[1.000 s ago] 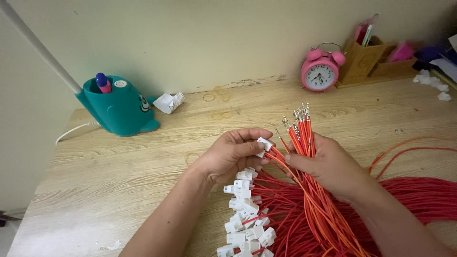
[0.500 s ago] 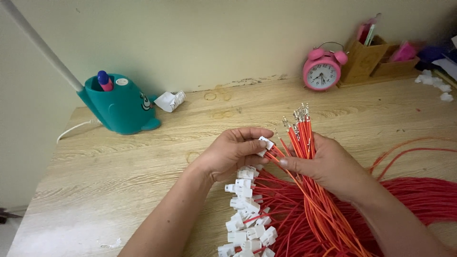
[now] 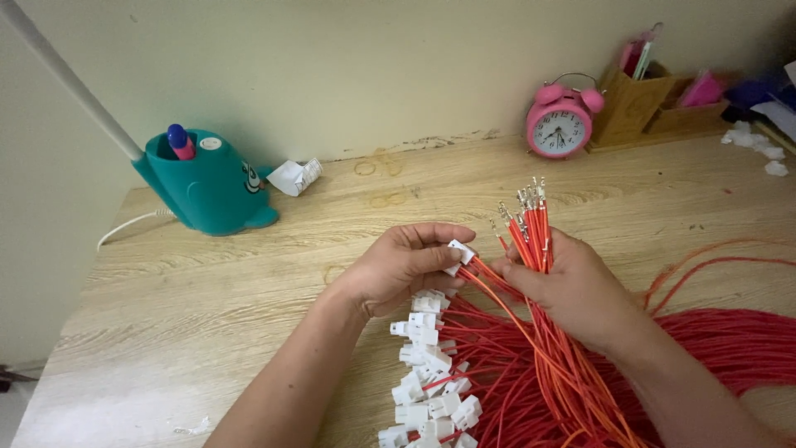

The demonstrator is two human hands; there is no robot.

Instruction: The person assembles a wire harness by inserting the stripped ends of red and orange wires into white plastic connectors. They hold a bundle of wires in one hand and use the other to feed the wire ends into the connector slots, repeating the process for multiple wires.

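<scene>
A pale wood-grain worktop (image 3: 207, 332) meets a cream wall, with a teal lamp base (image 3: 207, 184) and pink alarm clock (image 3: 560, 124) at the back. The left hand (image 3: 406, 265) pinches a white connector (image 3: 458, 253) above the worktop's middle. The right hand (image 3: 572, 286) is closed around a bundle of red wires (image 3: 531, 228) beside it.

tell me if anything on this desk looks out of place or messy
Mostly orderly. A crumpled white scrap lies by the wall next to the teal holder, and small white bits are scattered at the far right edge. The left hand pinches a white connector; the right hand grips a red wire bundle.
</scene>
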